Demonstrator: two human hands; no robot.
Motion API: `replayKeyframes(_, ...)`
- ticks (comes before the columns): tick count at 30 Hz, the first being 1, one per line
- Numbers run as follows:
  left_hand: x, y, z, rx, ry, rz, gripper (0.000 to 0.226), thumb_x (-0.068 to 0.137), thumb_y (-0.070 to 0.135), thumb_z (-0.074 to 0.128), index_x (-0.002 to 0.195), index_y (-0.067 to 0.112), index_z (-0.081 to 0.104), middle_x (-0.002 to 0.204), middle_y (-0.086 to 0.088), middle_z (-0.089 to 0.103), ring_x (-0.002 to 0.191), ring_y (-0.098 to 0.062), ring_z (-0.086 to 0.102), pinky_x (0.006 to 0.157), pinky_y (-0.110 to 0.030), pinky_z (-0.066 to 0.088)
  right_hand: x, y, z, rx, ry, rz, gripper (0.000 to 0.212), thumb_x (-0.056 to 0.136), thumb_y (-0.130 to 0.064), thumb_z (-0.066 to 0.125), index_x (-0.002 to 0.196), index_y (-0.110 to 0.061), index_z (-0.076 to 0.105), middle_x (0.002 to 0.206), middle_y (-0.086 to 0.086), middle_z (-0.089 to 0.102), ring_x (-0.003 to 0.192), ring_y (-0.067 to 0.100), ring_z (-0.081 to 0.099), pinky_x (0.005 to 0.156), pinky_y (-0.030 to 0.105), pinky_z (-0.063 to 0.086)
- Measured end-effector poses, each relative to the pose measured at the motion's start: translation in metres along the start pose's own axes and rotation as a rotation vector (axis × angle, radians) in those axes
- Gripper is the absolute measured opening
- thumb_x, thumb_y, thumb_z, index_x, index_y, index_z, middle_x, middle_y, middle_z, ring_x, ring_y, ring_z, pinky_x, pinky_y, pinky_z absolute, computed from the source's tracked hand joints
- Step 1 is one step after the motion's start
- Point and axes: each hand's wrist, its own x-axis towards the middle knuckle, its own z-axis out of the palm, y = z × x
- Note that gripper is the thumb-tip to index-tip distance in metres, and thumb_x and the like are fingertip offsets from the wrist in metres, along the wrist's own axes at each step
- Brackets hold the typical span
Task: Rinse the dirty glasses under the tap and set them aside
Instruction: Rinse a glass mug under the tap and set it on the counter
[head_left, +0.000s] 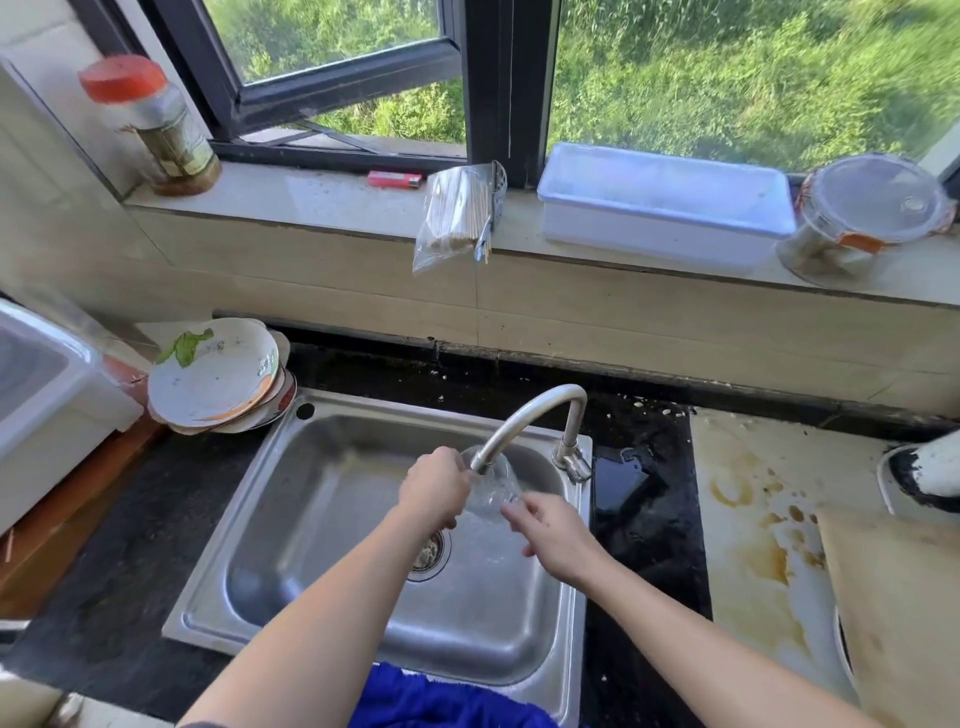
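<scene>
While both hands grip, glass (491, 491) (clear) meets tap (524, 421).

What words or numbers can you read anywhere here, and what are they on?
None can be read.
Red-lidded jar: its label is too blurred.
Clear-lidded jar: its orange tag is too small.
Red lighter: no print shows.
The glass, held under the tap by both hands, is plain.

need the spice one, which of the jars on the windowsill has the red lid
The tall jar at the far left end of the windowsill, capped in red. The other jar, at the far right, has a clear lid.
</scene>
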Motion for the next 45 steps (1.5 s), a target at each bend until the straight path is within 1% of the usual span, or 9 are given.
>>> replayKeyframes(5,0.008,-0.010,0.006,-0.229,-0.064,-0.088,0.015,0.089,0.013,0.048,0.095,0.007,0.061,0.082,-0.017,0.068,0.051,-0.028,0.068,0.044,-0.037,0.057,0.008,-0.003,0.005,-0.183,-0.014,-0.052,0.046,0.097,-0.041,0.051,0.065,-0.008,0.051,0.113,0.011,0.060,0.110,0.013,0.056,0.080,0.040,0.049)
replayKeyframes(9,0.011,-0.022,0.006,-0.336,-0.042,-0.107,0.021,0.091,0.003,0.044,0.080,0.010,0.061,0.085,-0.019,0.064,0.056,-0.033,0.067,0.057,-0.050,0.059,0.010,-0.008,-0.002,-0.037,-0.084,0.036,0.037,0.096,-0.034,0.057,0.067,-0.012,0.047,0.098,0.015,0.063,0.095,0.034,0.065,0.074,0.046,0.054)
replayKeyframes(12,0.015,-0.029,0.004,-0.427,-0.005,-0.082,0.023,0.090,-0.001,0.047,0.087,0.008,0.068,0.078,-0.015,0.065,0.059,-0.026,0.062,0.054,-0.039,0.059,0.015,-0.010,0.011,-0.003,-0.088,0.046,0.036,0.097,-0.037,0.055,0.076,-0.008,0.060,0.144,-0.002,0.044,0.110,0.025,0.061,0.083,0.042,0.055)
replayKeyframes(16,0.002,-0.039,-0.002,-0.497,0.078,0.075,0.029,0.090,-0.005,0.048,0.097,0.009,0.073,0.078,-0.011,0.068,0.053,-0.012,0.058,0.044,-0.015,0.044,0.019,-0.009,-0.002,0.517,-0.019,0.294,0.032,0.095,-0.044,0.056,0.115,-0.019,0.058,0.132,-0.003,0.050,0.099,0.023,0.067,0.076,0.039,0.060)
replayKeyframes(22,-0.007,-0.040,0.013,-0.895,-0.030,0.040,0.030,0.091,-0.006,0.049,0.089,0.014,0.071,0.084,-0.017,0.064,0.061,-0.027,0.059,0.047,-0.024,0.048,0.039,-0.021,0.002,0.800,-0.061,0.455,0.053,0.083,-0.039,0.073,0.128,-0.020,0.052,0.125,0.013,0.056,0.072,0.024,0.058,0.050,0.029,0.050)
replayKeyframes(27,-0.004,-0.051,0.020,-1.368,-0.266,-0.381,0.025,0.096,0.023,0.039,0.109,0.010,0.056,0.102,-0.018,0.062,0.083,-0.035,0.059,0.079,-0.052,0.052,0.038,-0.016,0.006,0.460,0.125,0.155,0.087,0.069,-0.023,0.086,0.141,-0.021,0.037,0.134,-0.009,0.047,0.115,0.016,0.058,0.078,0.036,0.059)
replayKeyframes(33,0.012,-0.033,0.034,-1.308,-0.174,-0.571,0.023,0.097,0.019,0.048,0.077,0.010,0.051,0.053,-0.006,0.042,0.049,-0.019,0.038,0.053,-0.028,0.043,0.027,-0.019,0.012,-0.192,0.128,-0.104,0.074,0.061,-0.044,0.084,0.123,-0.030,0.047,0.113,-0.013,0.049,0.105,0.007,0.053,0.094,0.031,0.048)
replayKeyframes(41,0.014,-0.028,0.049,-1.376,-0.161,-0.548,0.028,0.093,0.017,0.044,0.064,0.018,0.044,0.056,0.001,0.035,0.033,-0.011,0.032,0.048,-0.021,0.032,0.022,-0.015,0.004,0.203,0.076,-0.038,0.072,0.058,-0.033,0.090,0.118,-0.033,0.050,0.105,-0.017,0.062,0.104,0.000,0.061,0.098,0.034,0.049)
replayKeyframes(45,0.012,-0.033,0.054,-1.288,-0.029,-0.592,0.020,0.078,-0.003,0.045,0.062,0.010,0.046,0.049,-0.009,0.040,0.036,-0.017,0.037,0.043,-0.021,0.038,0.016,-0.004,-0.024,0.250,-0.266,0.130,0.066,0.068,-0.026,0.088,0.122,-0.029,0.051,0.116,-0.006,0.065,0.105,0.014,0.065,0.076,0.031,0.053)
